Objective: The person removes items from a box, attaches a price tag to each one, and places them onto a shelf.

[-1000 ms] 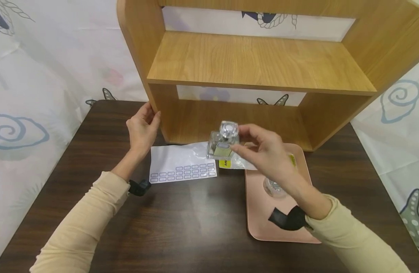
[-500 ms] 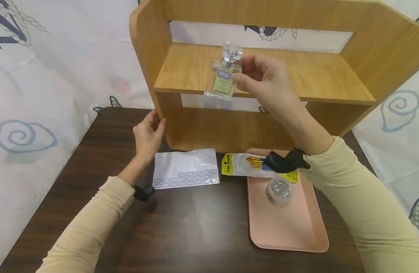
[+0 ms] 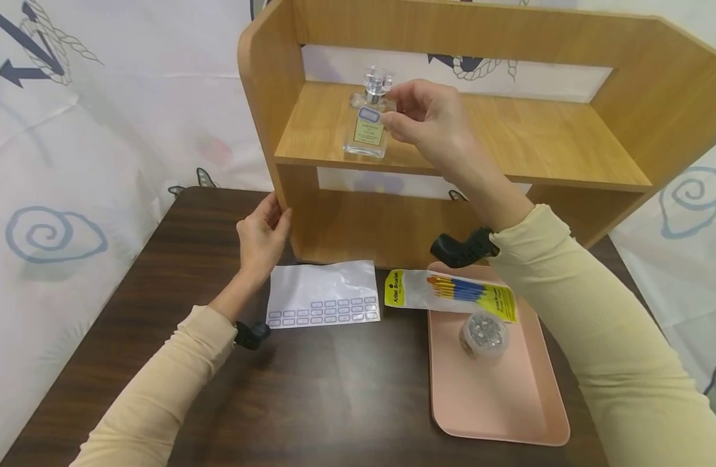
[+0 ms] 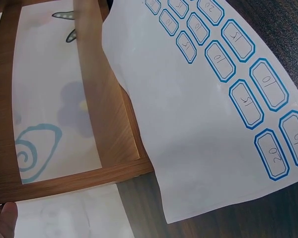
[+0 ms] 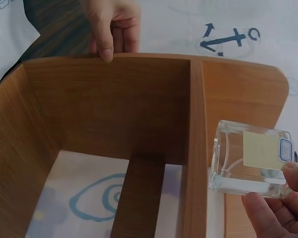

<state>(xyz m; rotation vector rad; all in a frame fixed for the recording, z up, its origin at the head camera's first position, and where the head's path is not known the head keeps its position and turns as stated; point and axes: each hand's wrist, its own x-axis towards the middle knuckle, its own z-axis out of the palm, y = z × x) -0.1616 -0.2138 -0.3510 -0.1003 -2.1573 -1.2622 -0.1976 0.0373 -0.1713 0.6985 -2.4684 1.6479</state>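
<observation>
A clear glass perfume bottle [image 3: 368, 133] with a faceted stopper and a pale label stands upright at the left of the upper shelf [image 3: 486, 139]. A small blue-edged price sticker [image 5: 285, 149] is stuck near its shoulder. My right hand [image 3: 430, 120] pinches the bottle's right side between thumb and fingers. In the right wrist view the bottle [image 5: 251, 158] overlaps the shelf's front edge. Down at the left, my left hand [image 3: 262, 237] grips the front edge of the wooden rack's side panel [image 3: 264, 84], thumb on the near side.
On the dark table [image 3: 311, 402] lies a sheet of handwritten price stickers [image 3: 323, 288]. To its right, a packet of artist brushes [image 3: 451, 292] overlaps a pink tray [image 3: 492, 415], which holds a round tub of silvery bits [image 3: 484, 334]. The rack's lower compartment [image 3: 387, 227] is behind the sheet.
My right hand has lifted the perfume bottle from above the sheet to the upper shelf, then moved it slightly left and tipped it more upright. My left hand has stayed on the side panel.
</observation>
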